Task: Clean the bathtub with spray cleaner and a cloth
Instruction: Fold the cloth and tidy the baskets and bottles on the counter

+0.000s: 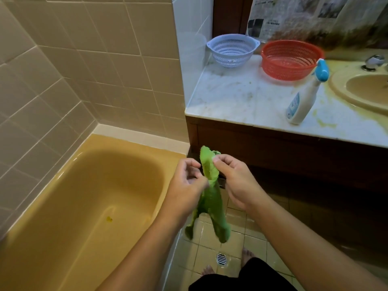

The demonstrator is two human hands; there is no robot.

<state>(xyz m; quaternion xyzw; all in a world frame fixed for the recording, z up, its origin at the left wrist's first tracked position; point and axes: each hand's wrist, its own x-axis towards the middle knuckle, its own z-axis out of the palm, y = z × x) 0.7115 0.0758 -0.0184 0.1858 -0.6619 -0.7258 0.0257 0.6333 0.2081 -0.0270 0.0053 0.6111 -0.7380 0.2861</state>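
The light was warm, rather dim and yellow-tinted, falling from above. Soft glare ran along the bathtub (69, 164) rim and the wet floor (201, 227) shone. The cabinet (294, 160) under the tabletop (241, 97) lay in deep shadow. Wall tiles (42, 91) bowed toward the edges. The cloth (212, 198) looked slightly blurred at its lower end.

A white marble vanity counter (241, 97) on a dark wooden cabinet (294, 154) anchors the room. Glossy beige wall tiles (63, 80) rise to its left. Below it lie pale square floor tiles (197, 259) with a round metal drain (221, 259). On the counter stand a pale blue plastic colander (233, 51) and a red mesh basket (291, 59). A yellow oval basin (361, 89) sits at its right end, with newspaper sheets (304, 13) behind.
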